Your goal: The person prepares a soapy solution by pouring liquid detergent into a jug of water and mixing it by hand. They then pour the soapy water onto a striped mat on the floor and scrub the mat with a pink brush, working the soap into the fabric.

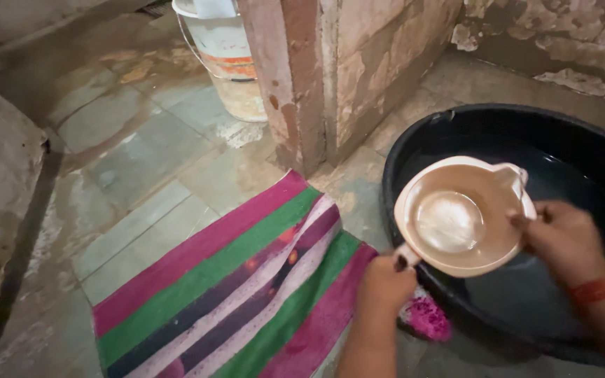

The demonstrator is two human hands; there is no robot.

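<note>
left hand (384, 283): fingers curled round the mug (462, 215) handle at its near-left edge
right hand (565, 241): fingers pinching the mug rim on the right side
mug: beige plastic, water inside, held level over the tub (414, 150)
tub: black, holds water, on the floor
towel (239, 287): striped, flat on wet floor, left of the tub
bucket (229, 59): white, far back by the wall

— The mug (460, 218)?
— Beige. The tub (596, 150) is black.
— The cloth (232, 294) near left?
— Striped magenta, green, dark purple, pale pink. The far bucket (229, 63): white, orange band, I think.
</note>
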